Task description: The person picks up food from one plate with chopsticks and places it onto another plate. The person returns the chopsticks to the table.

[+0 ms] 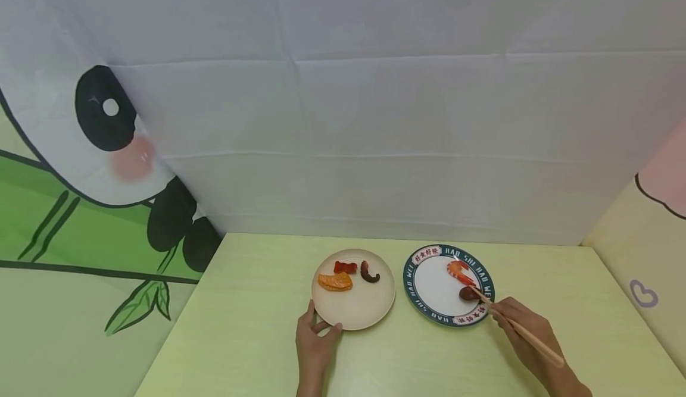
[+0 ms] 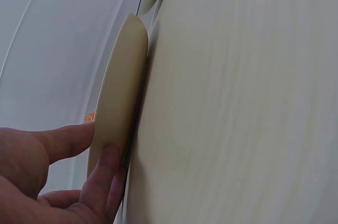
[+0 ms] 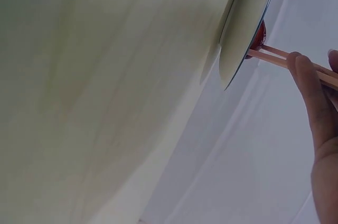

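Observation:
My left hand (image 1: 316, 340) holds the near-left rim of a cream plate (image 1: 370, 313). In the left wrist view, fingertips touch that plate's rim and outer side. On it lie an orange piece of food (image 1: 334, 282), a red piece (image 1: 345, 268) and a dark curled piece (image 1: 368, 272). My right hand (image 1: 527, 331) grips a pair of wooden chopsticks (image 1: 536, 343). Their tips are at a brown, rounded piece of food (image 1: 468, 293) on a white plate with a patterned dark green rim (image 1: 415, 293). Beside that piece lies a shrimp (image 1: 460, 271). Whether the chopsticks pinch the brown piece, I cannot tell.
Both plates stand side by side on a pale yellow-green table (image 1: 257, 325). A white cloth wall (image 1: 375, 117) rises behind its back edge. Printed cartoon panels flank the left (image 1: 128, 224) and right (image 1: 632, 248) sides.

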The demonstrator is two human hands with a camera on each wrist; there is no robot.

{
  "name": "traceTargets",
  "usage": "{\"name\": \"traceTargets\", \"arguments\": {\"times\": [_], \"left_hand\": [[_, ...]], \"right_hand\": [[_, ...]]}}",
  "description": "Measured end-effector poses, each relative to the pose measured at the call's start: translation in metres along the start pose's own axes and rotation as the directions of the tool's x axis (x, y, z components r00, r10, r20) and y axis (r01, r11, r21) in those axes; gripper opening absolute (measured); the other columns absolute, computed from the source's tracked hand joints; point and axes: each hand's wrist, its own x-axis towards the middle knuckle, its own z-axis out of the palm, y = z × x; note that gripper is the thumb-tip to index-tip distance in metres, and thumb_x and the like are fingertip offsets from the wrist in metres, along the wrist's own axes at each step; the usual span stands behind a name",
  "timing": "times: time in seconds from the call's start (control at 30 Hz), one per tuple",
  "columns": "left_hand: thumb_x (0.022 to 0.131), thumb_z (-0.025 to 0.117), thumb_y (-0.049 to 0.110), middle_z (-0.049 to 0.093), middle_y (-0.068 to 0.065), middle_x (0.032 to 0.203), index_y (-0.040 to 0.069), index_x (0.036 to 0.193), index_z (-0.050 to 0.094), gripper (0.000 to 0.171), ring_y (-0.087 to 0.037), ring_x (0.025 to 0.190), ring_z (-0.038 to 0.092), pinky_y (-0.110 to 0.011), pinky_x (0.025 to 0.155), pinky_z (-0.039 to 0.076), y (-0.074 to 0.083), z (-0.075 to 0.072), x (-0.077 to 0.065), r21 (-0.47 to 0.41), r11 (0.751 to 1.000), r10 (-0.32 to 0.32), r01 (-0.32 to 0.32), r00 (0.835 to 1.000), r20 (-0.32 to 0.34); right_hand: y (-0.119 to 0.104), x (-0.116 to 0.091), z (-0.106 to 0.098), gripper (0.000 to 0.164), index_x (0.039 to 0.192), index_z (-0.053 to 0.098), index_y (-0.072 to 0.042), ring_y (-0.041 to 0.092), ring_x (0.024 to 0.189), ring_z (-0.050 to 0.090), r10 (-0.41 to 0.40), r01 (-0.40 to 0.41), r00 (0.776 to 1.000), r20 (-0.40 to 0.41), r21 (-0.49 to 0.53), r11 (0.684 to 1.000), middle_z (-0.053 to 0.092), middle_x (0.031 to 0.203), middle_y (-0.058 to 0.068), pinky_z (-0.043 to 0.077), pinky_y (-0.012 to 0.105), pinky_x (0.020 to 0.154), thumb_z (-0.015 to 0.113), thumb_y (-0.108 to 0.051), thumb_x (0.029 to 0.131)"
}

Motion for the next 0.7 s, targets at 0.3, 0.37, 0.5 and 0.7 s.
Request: {"name": "traceTargets", "arguments": {"times": [0.3,0.37,0.5,0.7], "left_hand": [[0.068,0.076,-0.002,0.041,-0.021,0.132,-0.004,0.14,0.035,0.083,-0.027,0.091,0.06,-0.021,0.061,0.049,-0.0015,-0.0003,-0.0001,-0.003,1.0,0.001,-0.001,1.0,-0.003],[0.067,0.076,-0.002,0.042,-0.021,0.131,-0.004,0.139,0.035,0.083,-0.027,0.091,0.06,-0.021,0.061,0.049,-0.0019,-0.0003,0.0002,-0.01,1.0,0.003,-0.003,1.0,-0.003],[0.067,0.076,-0.002,0.042,-0.021,0.131,-0.004,0.139,0.035,0.083,-0.027,0.091,0.06,-0.021,0.061,0.049,-0.0023,-0.0003,0.0007,-0.013,1.0,0.003,-0.003,1.0,-0.003],[0.068,0.076,-0.002,0.041,-0.02,0.132,-0.004,0.14,0.035,0.083,-0.027,0.091,0.06,-0.021,0.061,0.049,-0.0016,-0.0001,0.0012,-0.014,1.0,0.0,0.0,1.0,-0.003]], "right_hand": [[-0.0033,0.0009,-0.0013,0.029,0.093,0.073,-0.009,0.004,0.072,0.054,-0.024,0.027,0.999,0.039,-0.082,0.996,0.062,0.087,-0.01,0.038,0.002,0.075,0.078,0.003,0.066],[-0.0041,0.0014,-0.002,0.029,0.092,0.073,-0.01,0.002,0.072,0.053,-0.035,0.038,0.999,0.035,-0.08,0.996,0.061,0.087,-0.01,0.039,0.003,0.075,0.077,0.003,0.066],[-0.0053,0.0024,-0.0025,0.03,0.093,0.072,-0.012,0.0,0.072,0.05,-0.041,0.042,0.999,0.018,-0.053,0.998,0.06,0.086,-0.011,0.04,0.005,0.071,0.076,0.004,0.067],[-0.0074,0.0034,-0.0037,0.031,0.092,0.073,-0.014,0.0,0.07,0.051,-0.048,0.049,0.999,0.023,-0.07,0.996,0.06,0.085,-0.011,0.04,0.004,0.071,0.078,0.002,0.066]]}}
